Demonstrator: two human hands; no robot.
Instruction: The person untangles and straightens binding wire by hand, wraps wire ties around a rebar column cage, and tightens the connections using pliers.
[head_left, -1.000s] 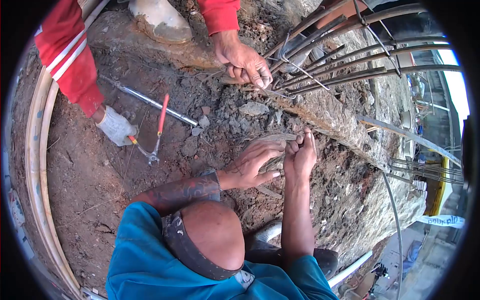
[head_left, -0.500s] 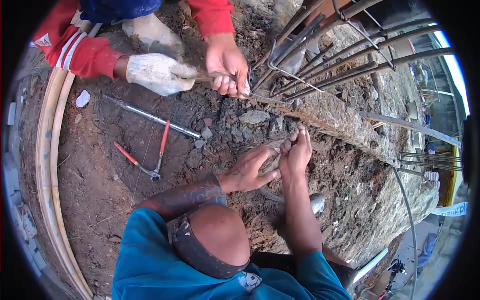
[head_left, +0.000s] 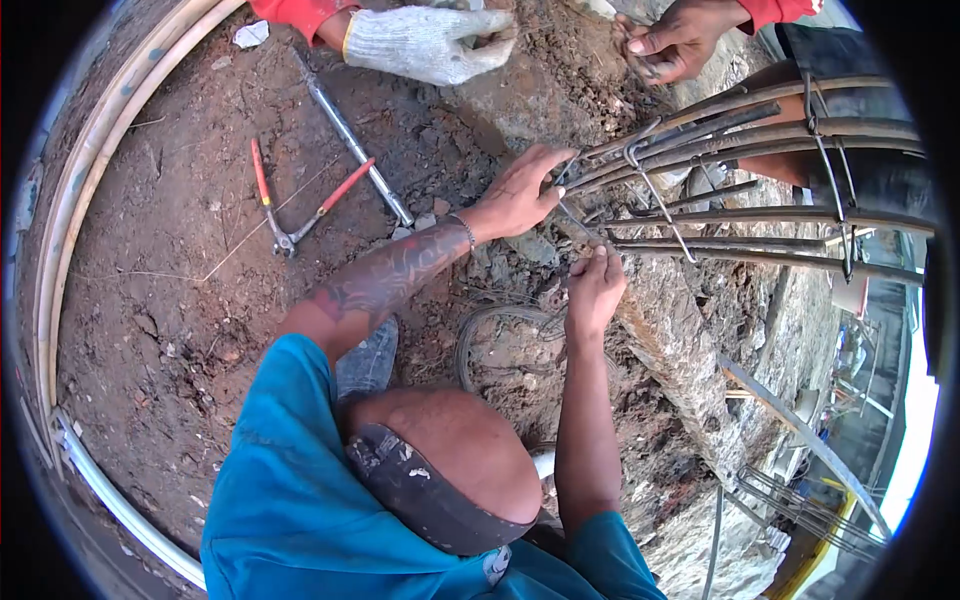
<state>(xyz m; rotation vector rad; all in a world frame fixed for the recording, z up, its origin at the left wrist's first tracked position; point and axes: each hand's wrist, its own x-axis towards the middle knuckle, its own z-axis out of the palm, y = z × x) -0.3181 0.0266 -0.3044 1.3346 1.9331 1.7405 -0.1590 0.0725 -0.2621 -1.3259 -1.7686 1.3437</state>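
My right hand point(head_left: 435, 45), in a white knit glove, is at the top left of centre; its fingers and thumb are apart with nothing visible between them. Bare and closed, my left hand point(head_left: 672, 42) is at the top right; what its curled fingers hold, if anything, is too small to make out. Below it, rebar rods point(head_left: 740, 215) with bent wire ties run rightward. A co-worker's two bare hands point(head_left: 520, 195) point(head_left: 597, 285) pinch a thin metal piece at the rod ends. Red-handled pincers point(head_left: 286, 240) and a shiny metal bar point(head_left: 350, 135) lie on the soil.
The co-worker point(head_left: 400, 510), in a teal shirt and dark headband, leans in from the bottom. A wire coil point(head_left: 468, 345) lies near their knees. Long pale pipes point(head_left: 75, 200) curve along the left. A rough concrete edge point(head_left: 670, 350) slopes down right.
My hands have moved apart; the gloved one no longer touches the thin strands. The co-worker's hands have moved from the wire coil up to the rod ends. The view has shifted.
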